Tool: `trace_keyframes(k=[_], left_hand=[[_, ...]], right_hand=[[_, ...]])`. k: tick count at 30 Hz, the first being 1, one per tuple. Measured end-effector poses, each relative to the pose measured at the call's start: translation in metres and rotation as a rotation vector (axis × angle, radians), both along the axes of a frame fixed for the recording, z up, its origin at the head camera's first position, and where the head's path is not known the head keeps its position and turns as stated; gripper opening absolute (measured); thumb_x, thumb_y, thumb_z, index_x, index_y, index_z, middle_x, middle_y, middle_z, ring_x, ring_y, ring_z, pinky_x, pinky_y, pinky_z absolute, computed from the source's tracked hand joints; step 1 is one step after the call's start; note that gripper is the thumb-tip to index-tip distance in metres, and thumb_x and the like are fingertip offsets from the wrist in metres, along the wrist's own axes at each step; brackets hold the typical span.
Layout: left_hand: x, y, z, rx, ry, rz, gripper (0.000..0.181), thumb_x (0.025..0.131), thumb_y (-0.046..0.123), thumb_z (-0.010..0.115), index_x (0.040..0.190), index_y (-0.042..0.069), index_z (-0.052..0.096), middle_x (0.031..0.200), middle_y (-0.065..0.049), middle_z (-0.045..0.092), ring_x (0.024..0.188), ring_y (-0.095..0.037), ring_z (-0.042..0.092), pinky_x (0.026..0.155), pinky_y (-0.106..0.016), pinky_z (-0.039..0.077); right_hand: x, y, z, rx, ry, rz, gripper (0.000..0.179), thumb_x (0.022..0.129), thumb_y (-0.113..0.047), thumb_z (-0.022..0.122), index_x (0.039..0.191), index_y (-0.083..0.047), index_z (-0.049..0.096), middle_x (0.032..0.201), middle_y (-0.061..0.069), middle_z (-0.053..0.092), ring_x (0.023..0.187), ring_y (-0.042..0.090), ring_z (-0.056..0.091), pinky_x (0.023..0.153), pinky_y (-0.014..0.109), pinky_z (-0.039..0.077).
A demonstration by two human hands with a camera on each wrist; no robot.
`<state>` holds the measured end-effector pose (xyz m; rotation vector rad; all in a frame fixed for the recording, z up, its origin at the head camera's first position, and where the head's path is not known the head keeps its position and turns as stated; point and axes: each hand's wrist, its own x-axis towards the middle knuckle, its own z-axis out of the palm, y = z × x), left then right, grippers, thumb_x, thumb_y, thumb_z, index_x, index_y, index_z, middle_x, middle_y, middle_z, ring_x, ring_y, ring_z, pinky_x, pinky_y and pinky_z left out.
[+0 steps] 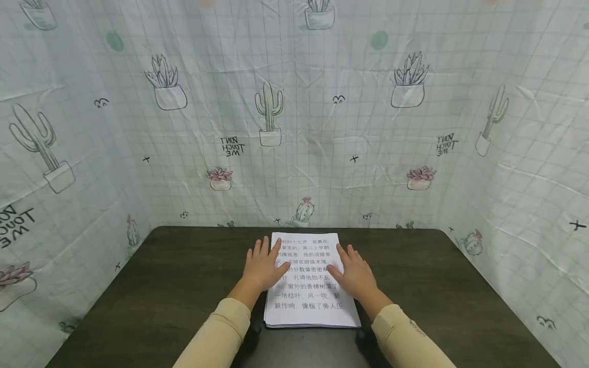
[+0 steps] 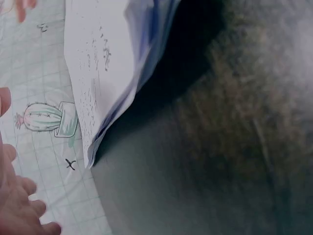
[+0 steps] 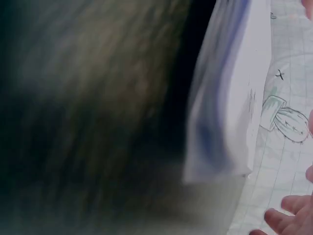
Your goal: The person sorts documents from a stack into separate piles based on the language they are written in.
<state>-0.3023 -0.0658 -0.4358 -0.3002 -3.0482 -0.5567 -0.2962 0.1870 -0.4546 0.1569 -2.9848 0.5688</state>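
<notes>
A stack of white paper sheets (image 1: 306,286), the top one printed with lines of Chinese characters, lies on the dark table. My left hand (image 1: 261,266) is at its left side with fingers spread and straight, thumb and index finger overlapping the page in the head view. On the opposite side, my right hand (image 1: 356,276) mirrors it, thumb over the print. Neither hand grips anything. The left wrist view shows the stack's layered, slightly wavy side (image 2: 142,63), with fingers (image 2: 24,205) at lower left. Sheet edges (image 3: 215,107) also show, blurred, in the right wrist view.
The dark wood-grain table (image 1: 152,306) extends to both sides of the paper. Around its back and sides hangs a pale cloth (image 1: 313,168) printed with a grid and potted cacti. A grey, smoother surface (image 1: 303,347) lies in front of the stack.
</notes>
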Motion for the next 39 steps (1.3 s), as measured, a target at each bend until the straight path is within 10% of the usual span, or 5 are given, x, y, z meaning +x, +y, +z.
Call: trace_keyframes(k=[9,17,39], left_hand=[[0.007,-0.015,-0.010,0.508,-0.224,0.040,0.072,0.101,0.033,0.046,0.156,0.002,0.012,0.161,-0.025,0.015,0.148,-0.045,0.015,0.119,-0.062,0.017],[0.013,-0.026,-0.022,0.855,-0.374,0.206,0.068,0.098,0.024,0.051,0.150,-0.009,0.023,0.147,-0.033,0.038,0.124,-0.044,0.053,0.100,-0.051,0.049],[0.029,-0.042,-0.032,1.103,-0.526,0.196,0.044,0.098,0.005,0.045,0.138,-0.015,0.042,0.125,-0.030,0.058,0.094,-0.021,0.065,0.087,-0.042,0.059]], right_hand=[[0.005,0.019,-0.001,-0.264,-0.126,-0.079,0.072,0.101,-0.039,0.045,0.154,0.003,0.018,0.152,0.035,0.028,0.139,0.052,0.030,0.110,0.067,0.031],[0.014,0.033,-0.004,-0.543,-0.250,-0.157,0.060,0.103,-0.034,0.040,0.144,0.010,0.037,0.140,0.034,0.047,0.118,0.045,0.056,0.085,0.045,0.056],[0.032,0.040,0.004,-0.753,-0.513,-0.201,0.050,0.101,-0.025,0.049,0.132,0.015,0.048,0.115,0.027,0.065,0.091,0.021,0.067,0.078,0.041,0.060]])
